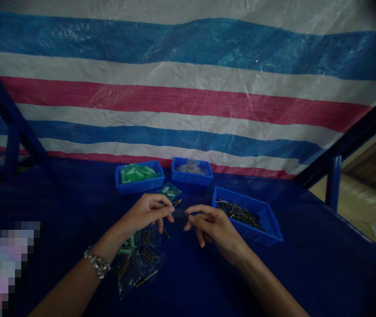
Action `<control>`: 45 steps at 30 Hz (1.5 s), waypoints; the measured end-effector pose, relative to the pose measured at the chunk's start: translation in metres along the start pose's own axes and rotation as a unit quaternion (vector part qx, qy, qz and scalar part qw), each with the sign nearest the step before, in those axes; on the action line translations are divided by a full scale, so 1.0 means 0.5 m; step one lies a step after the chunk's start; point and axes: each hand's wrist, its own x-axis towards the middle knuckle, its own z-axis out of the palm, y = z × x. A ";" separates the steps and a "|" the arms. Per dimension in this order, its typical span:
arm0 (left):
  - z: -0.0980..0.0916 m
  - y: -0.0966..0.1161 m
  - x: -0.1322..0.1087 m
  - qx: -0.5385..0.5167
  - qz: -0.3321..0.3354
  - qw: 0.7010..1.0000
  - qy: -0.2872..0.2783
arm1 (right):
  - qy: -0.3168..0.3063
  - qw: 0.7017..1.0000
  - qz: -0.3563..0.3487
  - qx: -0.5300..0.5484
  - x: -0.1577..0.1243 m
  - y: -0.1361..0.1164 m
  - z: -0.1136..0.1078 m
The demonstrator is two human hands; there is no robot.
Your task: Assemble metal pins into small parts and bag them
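Note:
Between my two hands a small clear plastic bag is stretched out above the blue table. My left hand pinches its left edge between thumb and finger. On the other side, my right hand pinches the right edge, its remaining fingers curled. Thin dark rods with gold-coloured parts show just behind my left fingertips; whether they lie on the table or in the hand I cannot tell. Below my left hand are several filled clear bags with similar rods and pale green pieces in them.
A blue bin of green packets stands at the back left, beside a bin of clear bags. To the right, another bin holds many dark rods. A green packet lies between them. Striped sheeting hangs behind the table.

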 end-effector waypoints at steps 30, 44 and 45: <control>0.014 0.000 0.005 0.116 0.099 0.978 0.141 | 0.044 0.996 -0.053 -0.057 0.004 -0.004 0.005; 0.019 -0.003 0.005 0.095 0.103 0.982 0.123 | 0.096 0.976 -0.098 -0.168 0.001 0.003 0.004; 0.020 -0.003 0.005 0.099 0.102 0.982 0.121 | 0.096 0.974 -0.099 -0.179 0.001 0.003 0.003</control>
